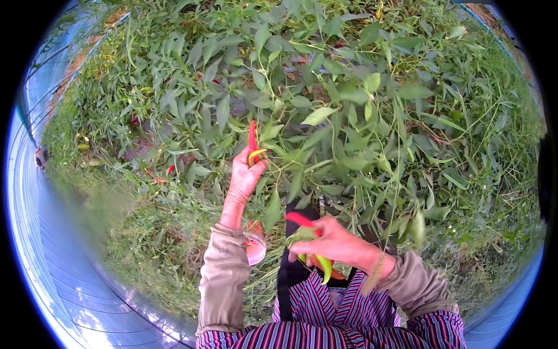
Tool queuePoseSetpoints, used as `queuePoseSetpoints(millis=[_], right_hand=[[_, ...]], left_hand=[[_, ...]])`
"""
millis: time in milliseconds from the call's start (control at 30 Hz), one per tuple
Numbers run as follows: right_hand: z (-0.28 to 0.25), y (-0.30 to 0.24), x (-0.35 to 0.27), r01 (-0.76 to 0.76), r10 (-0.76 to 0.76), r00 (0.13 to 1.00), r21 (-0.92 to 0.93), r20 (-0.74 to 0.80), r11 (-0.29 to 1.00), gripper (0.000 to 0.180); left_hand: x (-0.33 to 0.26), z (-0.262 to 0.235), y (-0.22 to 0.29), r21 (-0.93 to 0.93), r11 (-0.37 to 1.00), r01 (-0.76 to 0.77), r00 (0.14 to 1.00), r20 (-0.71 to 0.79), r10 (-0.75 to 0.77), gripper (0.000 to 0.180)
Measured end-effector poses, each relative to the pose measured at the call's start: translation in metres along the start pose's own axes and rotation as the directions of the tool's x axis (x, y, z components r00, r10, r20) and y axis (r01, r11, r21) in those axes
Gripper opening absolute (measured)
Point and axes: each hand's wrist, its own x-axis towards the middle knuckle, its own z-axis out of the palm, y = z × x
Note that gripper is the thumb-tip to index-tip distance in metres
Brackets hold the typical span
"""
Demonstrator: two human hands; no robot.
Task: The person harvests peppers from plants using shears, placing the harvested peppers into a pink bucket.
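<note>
Red pepper (252, 134) and a yellow-green pepper (257, 155) are pinched in the fingers of the left hand (247, 173), right against the plants (223, 111); can't tell if they're off the stem. Right hand (339, 239) has its fingers curled round another red pepper (300, 219) plus yellow-green pods (324, 269), so I'd call those picked. More red pods (171, 169) dot the foliage, so probably plenty left.

no text, label, brand, number or sign can be read, neither beside the left hand (249, 167), nor beside the right hand (332, 239), nor farther away from both
</note>
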Motion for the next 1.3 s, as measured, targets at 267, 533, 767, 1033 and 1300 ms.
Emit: queuePoseSetpoints(millis=[267, 533, 767, 1033, 1300], right_hand=[[-0.052, 0.027, 0.007, 0.304, -0.294, 0.946, 0.060, -0.136, 0.951, 0.022], [-0.040, 0.026, 0.014, 0.154, -0.153, 0.988, -0.050, 0.032, 0.987, 0.019], [-0.023, 0.030, 0.023, -0.079, 0.065, 0.996, -0.273, -0.062, 0.959, 0.024], [-0.022, 0.036, 0.013, 0.200, 0.085, 0.972, -0.961, 0.219, 0.191, 0.031], [0.012, -0.034, -0.007, 0.273, 0.603, 0.759, -0.961, 0.246, 0.049, 0.015]], left_hand=[[-0.053, 0.040, 0.020, -0.266, 0.949, -0.171, 0.892, -0.451, 0.034, 0.030], [-0.144, 0.068, 0.026, -0.747, 0.649, 0.144, 0.989, 0.088, -0.118, 0.024], [-0.170, 0.079, -0.008, -0.488, 0.852, 0.189, 0.982, 0.113, -0.153, 0.027], [-0.197, 0.078, -0.031, -0.377, 0.918, 0.124, 0.935, 0.354, 0.019, 0.025], [-0.246, 0.036, -0.037, -0.329, 0.942, 0.060, 0.646, 0.732, 0.215, 0.024]])
